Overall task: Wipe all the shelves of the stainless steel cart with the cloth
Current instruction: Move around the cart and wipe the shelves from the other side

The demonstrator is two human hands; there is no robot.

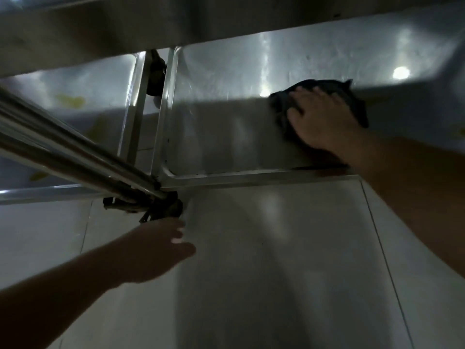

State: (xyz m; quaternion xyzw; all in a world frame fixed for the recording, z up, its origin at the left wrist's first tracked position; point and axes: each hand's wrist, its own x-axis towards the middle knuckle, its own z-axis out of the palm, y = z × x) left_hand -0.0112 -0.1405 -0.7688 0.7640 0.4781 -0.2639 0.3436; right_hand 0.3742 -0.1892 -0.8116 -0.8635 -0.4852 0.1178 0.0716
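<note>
The lowest shelf (226,137) of the stainless steel cart (173,177) is a shallow tray with a raised rim along its near and left edges, and the only thing in it is the cloth (352,102). The cloth is dark, nearly black, crumpled into a loose pad, and lies on the right part of the shelf towards the far side, with 1 pointed corner sticking up at its far right. The right hand (324,119) lies flat on top of it, fingers spread and palm down, pressing the cloth against the metal; the forearm runs in from the right over the near rim.

The shelf's surface is dull grey steel with soft streaks and a few bright round reflections of lamps on its far part. A broad shadow covers the near half. Above it, across the top of the view, runs the underside of a higher shelf (125,28).

At the near left corner a round steel leg (75,152) slants down to a dark caster (166,207) on the pale tiled floor (276,260). The left hand (161,250) hovers just near of that caster, fingers loosely curled and empty, touching nothing that can be made out. A second caster (154,74) shows at the far left, behind the shelf's left rim.
</note>
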